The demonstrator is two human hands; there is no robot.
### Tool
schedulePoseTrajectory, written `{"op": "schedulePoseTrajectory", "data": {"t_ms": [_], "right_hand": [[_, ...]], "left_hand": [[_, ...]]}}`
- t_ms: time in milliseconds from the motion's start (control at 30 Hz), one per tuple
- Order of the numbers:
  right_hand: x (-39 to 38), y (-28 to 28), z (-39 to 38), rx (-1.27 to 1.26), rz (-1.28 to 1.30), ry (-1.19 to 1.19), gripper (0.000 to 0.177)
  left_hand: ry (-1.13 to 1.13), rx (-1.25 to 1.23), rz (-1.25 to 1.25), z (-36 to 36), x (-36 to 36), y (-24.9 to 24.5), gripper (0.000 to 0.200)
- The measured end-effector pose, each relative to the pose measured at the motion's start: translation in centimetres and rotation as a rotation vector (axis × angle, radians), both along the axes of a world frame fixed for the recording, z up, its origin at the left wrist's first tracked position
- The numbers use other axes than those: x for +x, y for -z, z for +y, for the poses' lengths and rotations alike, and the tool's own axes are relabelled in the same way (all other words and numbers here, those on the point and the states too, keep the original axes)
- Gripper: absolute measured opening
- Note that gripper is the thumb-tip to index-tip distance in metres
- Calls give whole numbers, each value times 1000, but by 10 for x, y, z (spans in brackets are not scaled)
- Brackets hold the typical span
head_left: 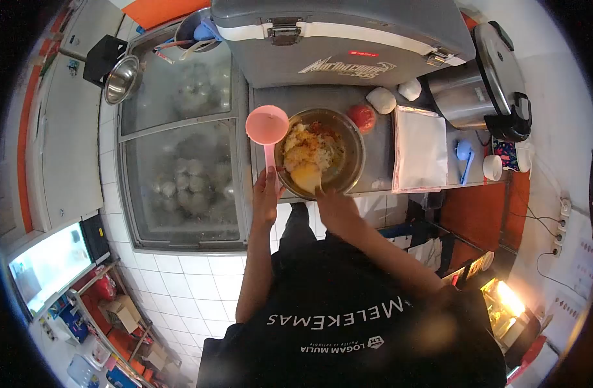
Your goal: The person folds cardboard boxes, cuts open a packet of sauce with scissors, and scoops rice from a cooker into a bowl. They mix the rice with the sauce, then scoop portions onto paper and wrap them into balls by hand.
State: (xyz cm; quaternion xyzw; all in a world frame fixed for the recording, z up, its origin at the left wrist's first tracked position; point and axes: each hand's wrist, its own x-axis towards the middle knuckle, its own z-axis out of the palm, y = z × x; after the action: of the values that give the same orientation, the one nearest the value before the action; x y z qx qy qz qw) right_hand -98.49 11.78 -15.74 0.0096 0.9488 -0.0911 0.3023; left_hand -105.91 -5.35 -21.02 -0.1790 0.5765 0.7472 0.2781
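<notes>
My left hand (266,195) is closed round the handle of a pink long-handled scoop (268,125). The scoop's round cup is held over the left rim of a steel mixing bowl (353,165). Inside the bowl lies rice (323,157) with yellow and reddish-orange seasoning. My right hand (337,210), at the bowl's near edge, is closed round the handle of a pale rice paddle (306,178). The paddle's blade rests in the rice, and its grip is mostly hidden by my fingers.
A grey cooler box (348,55) stands behind the bowl. Two white wrapped bundles (381,100), a red one (362,118), a stack of wrapping sheets (419,149), a blue spoon (465,155) and a rice cooker (468,90) are to the right. A glass-topped freezer (180,145) lies left.
</notes>
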Motion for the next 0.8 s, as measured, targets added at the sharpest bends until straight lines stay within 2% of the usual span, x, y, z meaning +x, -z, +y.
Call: {"op": "schedulePoseTrajectory", "data": {"t_ms": [100,133,233,267,367,400,500,533,567,600,633,700,767,800], "right_hand": [[5,61,18,-66,125,-179,32],[-14,36,19,-119,171,-8,30],[-14,-28,25,-122,163,32,29],[-15,-41,24,-134,-68,10,29],[-8,16,20,-91,-42,7,33],[-17,25,15,-60,159,170,29],[-26,23,43,-42,129,175,29],[-34,-9,57,-115,99,226,28],[-37,-14,74,-99,123,245,28],[-41,-16,94,-82,147,264,29],[-47,3,119,-71,195,172,29],[-70,39,140,-215,272,155,30],[-100,56,129,-529,329,287,30],[-107,54,113,-515,362,219,29]], "left_hand": [[25,42,4,-3,1,7,53],[31,59,12,-4,0,8,53],[10,44,-11,-4,0,9,51],[7,27,-4,-2,0,8,50],[23,13,30,0,-1,7,48],[28,31,51,0,-1,9,49],[2,9,87,3,-1,7,49],[-7,-2,88,4,0,6,48],[-16,-13,89,4,1,5,48],[-21,-14,87,5,2,6,48],[-22,-14,86,5,2,6,48],[5,-9,70,3,1,7,47],[-1,-21,70,6,-2,4,47],[-17,-40,75,9,-3,-4,47]]}}
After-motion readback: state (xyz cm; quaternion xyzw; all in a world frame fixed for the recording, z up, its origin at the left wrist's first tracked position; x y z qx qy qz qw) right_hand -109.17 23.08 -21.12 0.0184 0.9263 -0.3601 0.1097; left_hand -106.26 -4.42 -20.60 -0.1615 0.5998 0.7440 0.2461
